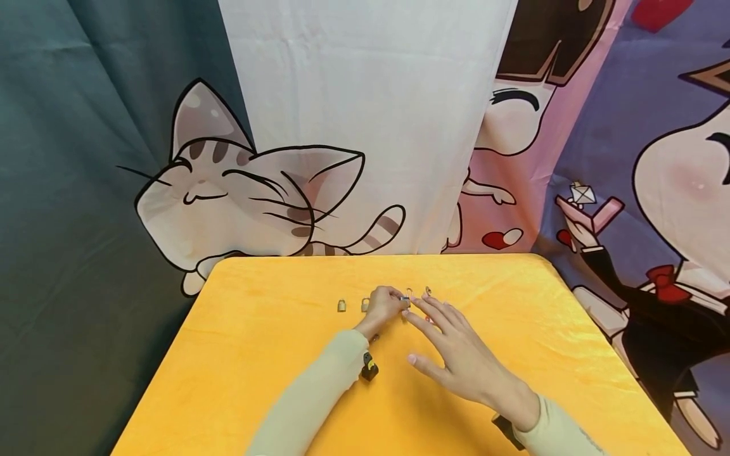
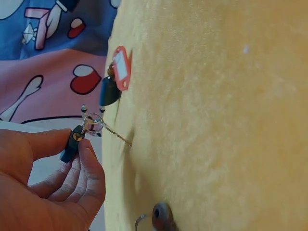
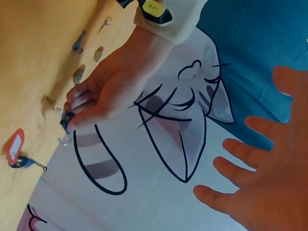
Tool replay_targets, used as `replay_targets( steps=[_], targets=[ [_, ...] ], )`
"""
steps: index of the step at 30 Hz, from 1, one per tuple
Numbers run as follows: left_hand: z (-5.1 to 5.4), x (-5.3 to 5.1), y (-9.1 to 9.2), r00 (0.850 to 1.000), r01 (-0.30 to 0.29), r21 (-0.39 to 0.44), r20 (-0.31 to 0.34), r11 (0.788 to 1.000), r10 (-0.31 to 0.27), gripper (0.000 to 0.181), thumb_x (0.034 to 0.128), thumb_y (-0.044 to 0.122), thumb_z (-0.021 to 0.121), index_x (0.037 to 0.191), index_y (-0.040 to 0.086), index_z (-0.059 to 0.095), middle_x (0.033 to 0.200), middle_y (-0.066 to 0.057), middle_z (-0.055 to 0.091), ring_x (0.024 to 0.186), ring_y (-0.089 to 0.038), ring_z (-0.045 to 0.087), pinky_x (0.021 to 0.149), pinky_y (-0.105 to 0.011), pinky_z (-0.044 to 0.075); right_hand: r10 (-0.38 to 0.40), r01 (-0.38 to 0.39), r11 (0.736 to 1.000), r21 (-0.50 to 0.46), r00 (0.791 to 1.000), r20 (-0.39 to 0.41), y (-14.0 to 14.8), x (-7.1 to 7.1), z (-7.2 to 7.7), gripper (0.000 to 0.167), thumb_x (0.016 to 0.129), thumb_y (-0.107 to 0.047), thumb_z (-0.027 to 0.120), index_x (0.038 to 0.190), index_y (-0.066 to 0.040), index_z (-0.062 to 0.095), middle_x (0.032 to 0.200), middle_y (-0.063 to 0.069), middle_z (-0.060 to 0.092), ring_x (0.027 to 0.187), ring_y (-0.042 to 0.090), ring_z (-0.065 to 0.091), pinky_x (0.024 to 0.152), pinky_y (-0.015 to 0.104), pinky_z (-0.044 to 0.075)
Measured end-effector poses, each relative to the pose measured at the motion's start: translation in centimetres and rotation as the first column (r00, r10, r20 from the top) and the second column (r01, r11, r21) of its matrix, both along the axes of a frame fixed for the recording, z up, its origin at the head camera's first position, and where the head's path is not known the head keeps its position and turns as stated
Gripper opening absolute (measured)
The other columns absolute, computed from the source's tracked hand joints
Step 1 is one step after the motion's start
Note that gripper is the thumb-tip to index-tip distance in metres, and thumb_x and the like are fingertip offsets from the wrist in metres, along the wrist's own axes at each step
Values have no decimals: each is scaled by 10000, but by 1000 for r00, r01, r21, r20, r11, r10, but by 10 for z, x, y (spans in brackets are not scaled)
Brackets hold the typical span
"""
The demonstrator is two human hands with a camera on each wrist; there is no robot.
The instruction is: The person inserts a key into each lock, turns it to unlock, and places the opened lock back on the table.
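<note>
My left hand [image 1: 385, 306] pinches a small dark padlock [image 2: 71, 147] between thumb and fingers, above the yellow table. A key sits in its keyhole, and a metal key ring [image 2: 95, 122] hangs from it with a second key [image 2: 118, 136]. In the head view the raised shackle [image 1: 409, 292] shows above the fingers. My right hand [image 1: 456, 348] hovers beside it, fingers spread, holding nothing; its fingertips are close to the padlock, but contact cannot be told. Near them lies a red key tag [image 3: 15, 145] next to a dark object [image 3: 19, 163], possibly another padlock.
Two small brass-coloured padlocks [image 1: 341, 305] stand left of my left hand, the second partly beside it. Two keys [image 3: 79, 42] lie nearer on the yellow cloth [image 1: 256, 380]. A printed cartoon curtain [image 1: 365, 126] hangs behind the table's far edge.
</note>
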State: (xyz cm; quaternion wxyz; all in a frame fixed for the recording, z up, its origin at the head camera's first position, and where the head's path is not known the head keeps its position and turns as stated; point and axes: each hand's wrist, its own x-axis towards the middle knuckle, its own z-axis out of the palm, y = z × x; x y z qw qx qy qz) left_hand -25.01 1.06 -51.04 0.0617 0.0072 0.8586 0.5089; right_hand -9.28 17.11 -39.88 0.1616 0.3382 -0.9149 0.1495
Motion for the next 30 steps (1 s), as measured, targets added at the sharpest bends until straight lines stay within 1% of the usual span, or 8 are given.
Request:
replay_targets(
  steps=[3,8,11,14,17,22,26,30],
  targets=[
    [-4,-2,5,1000,7,2,3,1000,-7,165,858,246,767,886,91,716,778,-24,683,647,-138,618,544,-253,494,4,-4,1000,1,1000,4,-1,1,-3,622,957,-499,573,1508,-286,375,1604,5,300,1475,301,293,1154,548,265],
    [-12,-6,13,999,2,-40,-32,999,-3,141,863,201,758,871,70,705,813,-45,689,655,-131,620,555,-248,503,9,-9,1000,-10,1000,-3,-2,1,-5,600,961,-465,586,1497,-278,394,1593,7,319,1464,300,312,1144,553,288],
    [-17,-8,16,999,1,-53,-48,999,-4,121,865,165,752,856,57,700,780,-49,685,627,-127,616,546,-246,500,13,-13,1000,-17,1000,-2,-3,2,-6,576,967,-451,582,1485,-261,417,1584,24,339,1451,310,332,1137,548,297],
    [-20,-11,17,998,7,-36,-62,999,-9,109,875,132,737,840,45,680,703,-47,672,564,-132,613,513,-248,493,12,-12,1000,-20,1000,7,-2,2,-7,557,977,-452,564,1479,-256,426,1579,30,347,1447,314,337,1140,543,297],
    [-20,-12,17,997,21,-37,-78,999,-23,153,885,124,723,776,34,663,625,-48,646,497,-136,578,462,-248,459,12,-12,1000,-23,1000,14,-2,2,-7,551,983,-447,556,1482,-258,422,1578,29,349,1449,308,334,1142,544,296],
    [-20,-14,15,991,47,-131,-116,990,-62,230,900,151,711,711,55,621,591,-27,582,477,-120,495,435,-241,386,11,-10,1000,-27,1000,22,-2,2,-7,543,986,-436,555,1481,-259,420,1565,21,361,1435,305,353,1132,542,311],
    [-19,-15,12,989,43,-201,-130,979,-71,203,903,168,709,777,53,599,652,-51,585,518,-124,486,470,-247,381,5,-4,999,-33,999,34,-1,2,-6,548,987,-442,550,1488,-272,406,1559,23,368,1436,303,351,1134,544,313],
    [-9,-13,9,985,37,-246,-155,968,-77,180,900,184,710,946,18,658,808,-90,667,585,-135,544,524,-247,439,-6,7,998,-57,1000,24,3,-1,-1,548,971,-409,591,1473,-255,431,1536,10,401,1425,285,370,1121,541,334]
  ],
)
